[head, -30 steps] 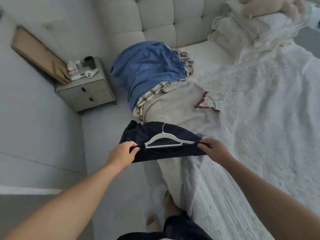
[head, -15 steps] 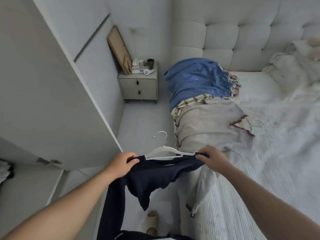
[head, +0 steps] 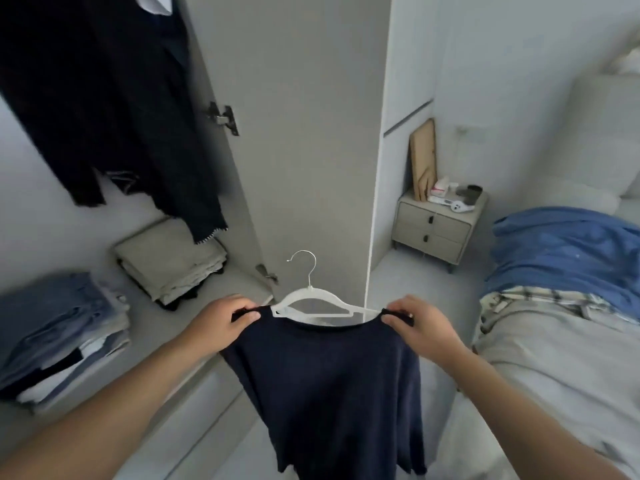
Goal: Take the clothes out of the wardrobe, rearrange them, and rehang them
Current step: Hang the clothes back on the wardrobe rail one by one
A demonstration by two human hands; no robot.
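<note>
Since the earlier frame, view has swung from bed [head: 554, 375] to open wardrobe [head: 294, 133]; navy top [head: 329, 375] now hangs free instead of lying bunched. Left hand [head: 221, 320] and right hand [head: 419, 323] each pinch a shoulder of the top, fingers [head: 247, 315] curled over fabric and the white hanger [head: 311, 303] ends. Hook points up toward the wardrobe, between the hands. Dark garments [head: 104, 98] already hang upper left (rail itself not in view). Judgement: the top should be level on the hanger before one hand moves to the hook; letting go early risks a shoulder slipping off.
</note>
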